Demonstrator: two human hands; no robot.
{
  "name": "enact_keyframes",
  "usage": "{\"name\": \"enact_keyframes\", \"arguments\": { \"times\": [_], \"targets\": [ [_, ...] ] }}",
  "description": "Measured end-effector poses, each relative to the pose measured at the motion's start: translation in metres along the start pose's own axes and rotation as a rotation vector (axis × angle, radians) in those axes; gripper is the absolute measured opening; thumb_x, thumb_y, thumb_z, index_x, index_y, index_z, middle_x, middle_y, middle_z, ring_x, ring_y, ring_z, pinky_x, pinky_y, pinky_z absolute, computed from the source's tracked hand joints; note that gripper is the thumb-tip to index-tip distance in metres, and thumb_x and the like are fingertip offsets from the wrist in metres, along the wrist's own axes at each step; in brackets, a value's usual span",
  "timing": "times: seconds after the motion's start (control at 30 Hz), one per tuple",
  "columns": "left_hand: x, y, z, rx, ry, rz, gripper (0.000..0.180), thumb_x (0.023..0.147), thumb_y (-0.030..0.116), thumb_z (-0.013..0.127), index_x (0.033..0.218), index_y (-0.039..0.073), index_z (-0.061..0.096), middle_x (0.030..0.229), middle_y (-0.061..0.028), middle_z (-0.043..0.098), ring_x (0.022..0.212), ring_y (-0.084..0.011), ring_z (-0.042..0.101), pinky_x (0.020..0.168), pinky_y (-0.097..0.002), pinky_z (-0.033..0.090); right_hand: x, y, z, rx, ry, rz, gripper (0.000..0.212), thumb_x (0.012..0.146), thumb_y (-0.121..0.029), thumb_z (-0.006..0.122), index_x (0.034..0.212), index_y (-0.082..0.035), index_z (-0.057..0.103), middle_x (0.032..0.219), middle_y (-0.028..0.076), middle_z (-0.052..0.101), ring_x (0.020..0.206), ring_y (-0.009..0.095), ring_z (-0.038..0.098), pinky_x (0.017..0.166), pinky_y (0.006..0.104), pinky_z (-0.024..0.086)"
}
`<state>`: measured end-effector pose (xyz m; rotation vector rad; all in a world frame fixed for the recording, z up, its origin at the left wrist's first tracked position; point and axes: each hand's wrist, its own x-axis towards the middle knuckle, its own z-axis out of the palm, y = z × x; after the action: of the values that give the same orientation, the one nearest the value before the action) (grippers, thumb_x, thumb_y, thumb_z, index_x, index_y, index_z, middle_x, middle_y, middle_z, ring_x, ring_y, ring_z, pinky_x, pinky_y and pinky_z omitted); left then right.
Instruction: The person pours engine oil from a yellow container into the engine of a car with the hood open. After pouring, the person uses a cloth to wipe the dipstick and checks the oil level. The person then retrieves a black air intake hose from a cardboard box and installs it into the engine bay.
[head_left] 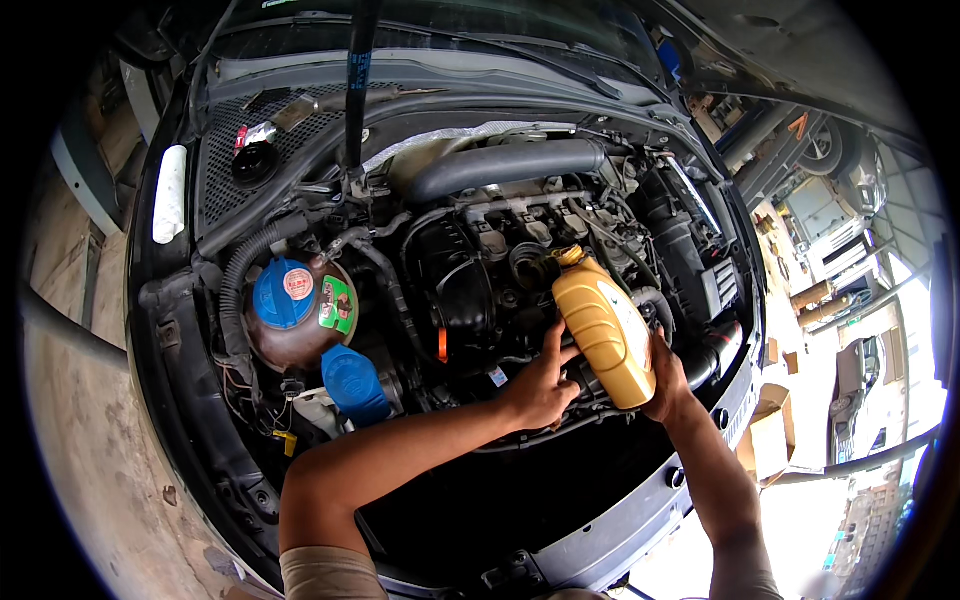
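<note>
Bottle over engine, tank left, box right

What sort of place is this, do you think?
Probably a car repair workshop. A car's engine lies exposed, the person's right hand holds a tilted gold bottle above it, and another vehicle's wheel shows at the upper right.

one gold bottle, two blue caps, one brown tank, one white cylinder
</note>
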<state>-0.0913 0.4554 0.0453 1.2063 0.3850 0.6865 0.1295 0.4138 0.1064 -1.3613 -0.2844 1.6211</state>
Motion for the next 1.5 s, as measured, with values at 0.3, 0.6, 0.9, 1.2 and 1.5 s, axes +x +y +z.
{"name": "enact_keyframes", "arguments": {
  "times": [0.3,0.6,0.9,1.2,1.5],
  "targets": [
    [0.002,-0.003,0.001,-0.028,0.0,0.006,0.093,0.076,-0.011,0.04,0.147,0.018,-0.013,0.145,-0.0279,0.031,0.051,-0.0045,0.048,0.045,-0.0221,0.044,-0.004,-0.002,0.003,0.002,0.006,0.004,0.066,0.096,-0.06,0.018,0.137,-0.015,0.043,0.127,0.007,0.058,0.109,0.025,0.06,0.092,0.0436,0.047],
    [0.001,-0.001,0.002,-0.038,-0.014,-0.018,0.094,0.075,-0.01,0.041,0.147,0.018,-0.013,0.145,-0.0275,0.032,0.051,-0.0052,0.048,0.044,-0.0217,0.043,-0.006,-0.003,0.0,-0.019,0.001,-0.01,0.064,0.097,-0.058,0.017,0.136,-0.015,0.044,0.127,0.007,0.058,0.11,0.024,0.059,0.094,0.0419,0.047],
    [0.006,-0.015,0.004,0.024,0.0,0.104,0.094,0.074,-0.011,0.04,0.146,0.016,-0.015,0.145,-0.0311,0.028,0.058,-0.0074,0.052,0.044,-0.0213,0.042,-0.007,-0.004,-0.002,0.04,-0.026,-0.016,0.058,0.099,-0.052,0.022,0.137,-0.013,0.042,0.126,0.009,0.058,0.11,0.026,0.06,0.095,0.0429,0.047],
    [0.003,-0.009,0.002,0.022,-0.055,0.034,0.095,0.075,-0.011,0.041,0.145,0.015,-0.017,0.146,-0.0309,0.027,0.063,-0.0071,0.053,0.046,-0.0216,0.041,-0.01,-0.005,0.0,0.038,-0.023,-0.018,0.06,0.099,-0.053,0.02,0.137,-0.012,0.042,0.126,0.01,0.058,0.11,0.025,0.06,0.095,0.0427,0.047],
    [0.003,-0.014,0.005,0.027,-0.055,0.061,0.095,0.076,-0.011,0.042,0.146,0.014,-0.017,0.147,-0.0286,0.027,0.067,-0.0056,0.051,0.049,-0.0208,0.04,-0.015,-0.005,-0.001,0.034,-0.015,-0.032,0.06,0.099,-0.053,0.02,0.137,-0.011,0.042,0.128,0.01,0.057,0.111,0.026,0.059,0.097,0.0427,0.046]
  ]
}}
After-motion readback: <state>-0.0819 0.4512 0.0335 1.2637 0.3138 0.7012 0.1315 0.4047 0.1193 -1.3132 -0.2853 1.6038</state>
